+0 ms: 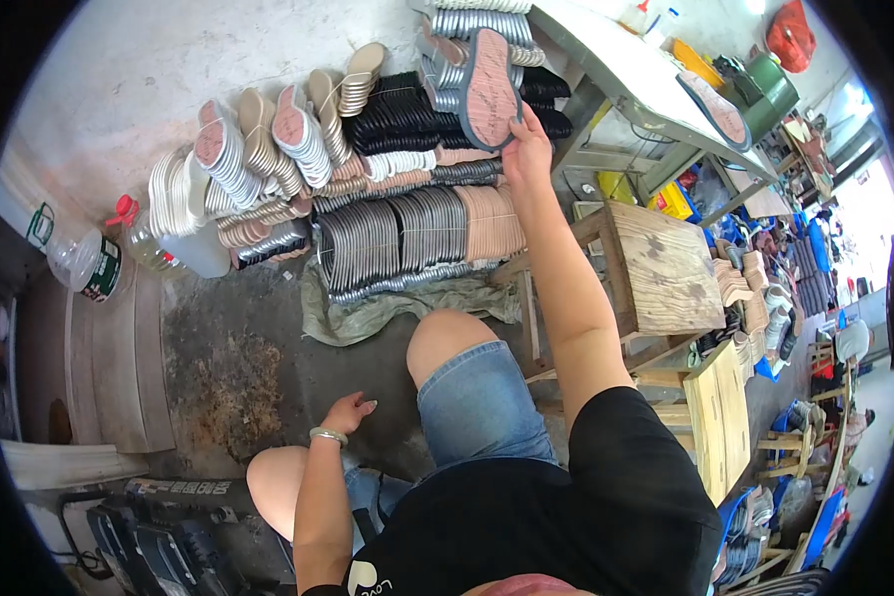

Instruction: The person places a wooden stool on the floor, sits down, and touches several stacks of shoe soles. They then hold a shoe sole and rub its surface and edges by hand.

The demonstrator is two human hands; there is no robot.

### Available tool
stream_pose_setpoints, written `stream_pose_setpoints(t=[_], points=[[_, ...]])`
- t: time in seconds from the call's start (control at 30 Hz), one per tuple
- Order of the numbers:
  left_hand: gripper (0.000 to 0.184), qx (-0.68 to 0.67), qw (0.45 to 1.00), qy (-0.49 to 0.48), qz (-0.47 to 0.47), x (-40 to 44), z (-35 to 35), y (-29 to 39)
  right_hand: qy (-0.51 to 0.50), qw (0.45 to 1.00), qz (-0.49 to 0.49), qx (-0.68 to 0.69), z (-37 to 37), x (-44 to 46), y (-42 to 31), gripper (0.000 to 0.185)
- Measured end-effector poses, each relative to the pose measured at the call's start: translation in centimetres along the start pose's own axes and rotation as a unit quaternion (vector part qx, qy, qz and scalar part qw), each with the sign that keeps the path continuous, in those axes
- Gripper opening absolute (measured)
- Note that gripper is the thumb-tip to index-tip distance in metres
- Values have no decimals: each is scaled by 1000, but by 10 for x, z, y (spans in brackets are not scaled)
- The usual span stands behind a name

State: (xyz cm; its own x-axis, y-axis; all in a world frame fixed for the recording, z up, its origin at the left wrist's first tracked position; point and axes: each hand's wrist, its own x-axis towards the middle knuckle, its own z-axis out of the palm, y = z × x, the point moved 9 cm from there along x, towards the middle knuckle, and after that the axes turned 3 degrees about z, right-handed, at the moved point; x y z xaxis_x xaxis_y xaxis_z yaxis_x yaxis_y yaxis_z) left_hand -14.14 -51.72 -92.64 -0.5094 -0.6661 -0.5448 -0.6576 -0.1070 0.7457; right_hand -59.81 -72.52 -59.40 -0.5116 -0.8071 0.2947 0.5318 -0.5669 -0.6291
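My right hand (527, 151) is stretched out at the top, its thumb and fingers closed on the heel end of a shoe sole (491, 91). That sole has a pink, marked face and a dark grey rim. It is held in front of bundled soles stacked by the wall. My left hand (347, 412), with a bracelet at the wrist, hangs above the floor beside my knee. Its thumb is apart from the loosely bent fingers and nothing shows in it. A similar pink sole with a grey rim (717, 111) lies on the white table (606, 45).
Tied bundles of grey soles (363, 248) and beige soles (494, 221) lie on a cloth sheet (368, 320). A wooden stool (666, 263) stands to my right. Plastic bottles (84, 260) are at the left. A green canister (760, 97) sits at the far right of the table.
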Motion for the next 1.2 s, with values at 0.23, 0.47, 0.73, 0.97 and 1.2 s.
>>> stream_pose_setpoints(t=[0.23, 0.47, 0.73, 0.97, 1.2], points=[[63, 36, 999, -12, 4, 8, 3, -2, -16, 999, -28, 1, 37, -3, -29, 41], [63, 86, 992, -87, -27, 12, 10, 2, -34, 996, -54, 63, 60, -4, -38, 54], [58, -57, 995, -50, -65, 22, 17, -44, -44, 997, 1, 62, 53, -45, -32, 42], [57, -34, 998, -49, -34, 29, 17, -44, 28, 999, 9, 14, -30, -68, -28, 39], [60, 12, 997, -54, -61, 7, 2, 14, 141, 985, -28, -92, -126, -78, -34, 47]])
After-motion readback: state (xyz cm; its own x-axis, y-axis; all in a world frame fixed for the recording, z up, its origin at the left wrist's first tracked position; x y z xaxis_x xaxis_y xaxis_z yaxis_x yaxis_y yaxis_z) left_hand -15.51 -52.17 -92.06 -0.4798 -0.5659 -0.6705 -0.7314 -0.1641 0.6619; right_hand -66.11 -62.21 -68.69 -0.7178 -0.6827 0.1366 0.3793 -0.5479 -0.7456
